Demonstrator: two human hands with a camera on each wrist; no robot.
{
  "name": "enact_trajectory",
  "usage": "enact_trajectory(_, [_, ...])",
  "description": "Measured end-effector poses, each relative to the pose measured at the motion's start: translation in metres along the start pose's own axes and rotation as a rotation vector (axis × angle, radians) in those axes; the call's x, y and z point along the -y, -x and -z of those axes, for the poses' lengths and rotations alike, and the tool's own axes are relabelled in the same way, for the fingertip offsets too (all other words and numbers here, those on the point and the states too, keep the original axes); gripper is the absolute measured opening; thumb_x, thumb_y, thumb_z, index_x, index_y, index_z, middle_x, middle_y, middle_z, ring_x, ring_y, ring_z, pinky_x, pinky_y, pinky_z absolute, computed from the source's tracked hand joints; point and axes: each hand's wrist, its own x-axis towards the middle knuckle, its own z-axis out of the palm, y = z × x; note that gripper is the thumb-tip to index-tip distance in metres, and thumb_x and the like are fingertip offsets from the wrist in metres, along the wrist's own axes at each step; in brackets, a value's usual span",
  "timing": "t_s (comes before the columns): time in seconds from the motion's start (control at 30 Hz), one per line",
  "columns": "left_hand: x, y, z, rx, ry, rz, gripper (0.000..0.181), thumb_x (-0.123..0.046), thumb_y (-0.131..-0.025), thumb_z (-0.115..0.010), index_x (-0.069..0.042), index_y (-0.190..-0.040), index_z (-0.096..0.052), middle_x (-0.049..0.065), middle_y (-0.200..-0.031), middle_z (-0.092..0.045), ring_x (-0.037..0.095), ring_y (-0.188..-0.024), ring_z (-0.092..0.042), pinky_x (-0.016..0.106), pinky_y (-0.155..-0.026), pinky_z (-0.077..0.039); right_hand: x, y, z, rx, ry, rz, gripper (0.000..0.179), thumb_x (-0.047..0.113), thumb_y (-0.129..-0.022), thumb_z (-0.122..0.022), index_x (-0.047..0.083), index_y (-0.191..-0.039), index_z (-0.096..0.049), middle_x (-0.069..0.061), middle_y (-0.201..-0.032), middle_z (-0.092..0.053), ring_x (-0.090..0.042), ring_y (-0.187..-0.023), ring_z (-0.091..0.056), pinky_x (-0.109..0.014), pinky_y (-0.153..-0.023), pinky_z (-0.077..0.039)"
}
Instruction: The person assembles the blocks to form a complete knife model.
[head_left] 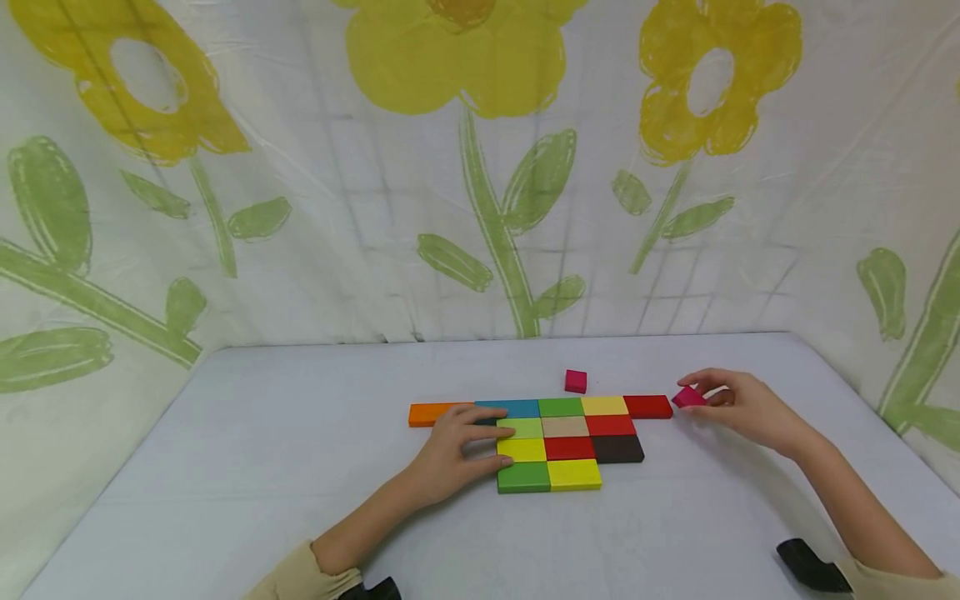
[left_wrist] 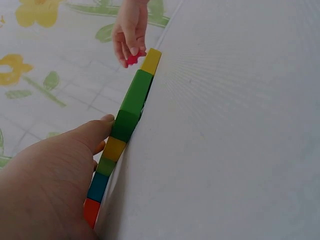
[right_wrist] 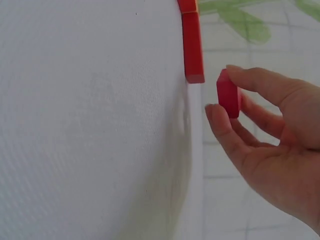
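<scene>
Flat coloured blocks lie edge to edge in four rows on the white table. The far row runs from an orange block (head_left: 429,414) past blue, green and yellow to a red block (head_left: 648,407). At the near row are a green block (head_left: 523,477) and a yellow block (head_left: 574,474). My left hand (head_left: 448,458) rests along the left side of the rows, fingertips over the blocks and thumb at the near green one. Just beyond the red end block, my right hand (head_left: 750,410) pinches a small pink block (right_wrist: 229,95) between thumb and fingers.
Behind the far row sits another pink block (head_left: 576,381). A dark brown block (head_left: 618,449) forms the right end of the third row. The white table (head_left: 225,467) meets a curtain (head_left: 360,208) with yellow flowers at its back edge.
</scene>
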Motion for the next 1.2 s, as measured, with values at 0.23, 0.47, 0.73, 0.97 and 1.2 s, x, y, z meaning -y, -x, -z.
enact_trajectory(0.23, [0.000,0.000,0.000,-0.003,0.001,-0.003,0.037,-0.034,-0.087,-0.073,-0.021,-0.121,-0.070,-0.002,-0.136,-0.057,0.028,-0.132,-0.037,0.056,-0.108,-0.024,0.005,0.003,-0.004,0.031,-0.054,0.032,0.039,0.016,-0.088,-0.073,0.002,-0.120,-0.057,-0.016,-0.109,-0.061,-0.023,-0.088,-0.064,-0.026,-0.072,-0.054])
enact_trajectory(0.47, [0.003,0.001,-0.002,-0.011,0.007,-0.010,0.037,-0.037,-0.088,-0.072,-0.021,-0.121,-0.071,-0.002,-0.135,-0.057,0.029,-0.132,-0.037,0.057,-0.107,-0.024,0.011,0.004,-0.009,0.054,-0.044,0.037,0.034,0.017,-0.089,-0.072,0.006,-0.118,-0.060,-0.014,-0.110,-0.062,-0.023,-0.087,-0.064,-0.028,-0.071,-0.055])
enact_trajectory(0.73, [0.002,0.001,-0.002,-0.013,0.001,-0.014,0.037,-0.037,-0.088,-0.072,-0.021,-0.121,-0.070,-0.002,-0.135,-0.057,0.029,-0.132,-0.036,0.058,-0.106,-0.024,0.016,0.007,-0.009,0.072,-0.084,0.021,0.039,0.021,-0.086,-0.075,0.004,-0.118,-0.062,-0.016,-0.111,-0.061,-0.023,-0.089,-0.065,-0.026,-0.072,-0.055])
enact_trajectory(0.97, [0.000,0.001,-0.001,-0.011,0.003,-0.012,0.037,-0.036,-0.087,-0.073,-0.020,-0.121,-0.070,-0.001,-0.135,-0.057,0.029,-0.132,-0.036,0.058,-0.106,-0.025,0.015,0.005,-0.013,0.120,-0.129,-0.009,0.045,0.014,-0.081,-0.079,0.000,-0.120,-0.060,-0.019,-0.115,-0.058,-0.024,-0.091,-0.064,-0.029,-0.073,-0.056])
enact_trajectory(1.2, [0.002,0.001,-0.001,-0.012,0.002,-0.011,0.037,-0.037,-0.087,-0.072,-0.021,-0.121,-0.070,-0.002,-0.135,-0.057,0.029,-0.132,-0.036,0.058,-0.106,-0.025,0.015,0.004,-0.017,0.163,-0.132,0.004,0.039,0.006,-0.086,-0.072,-0.001,-0.122,-0.059,-0.020,-0.118,-0.056,-0.025,-0.096,-0.061,-0.030,-0.074,-0.056])
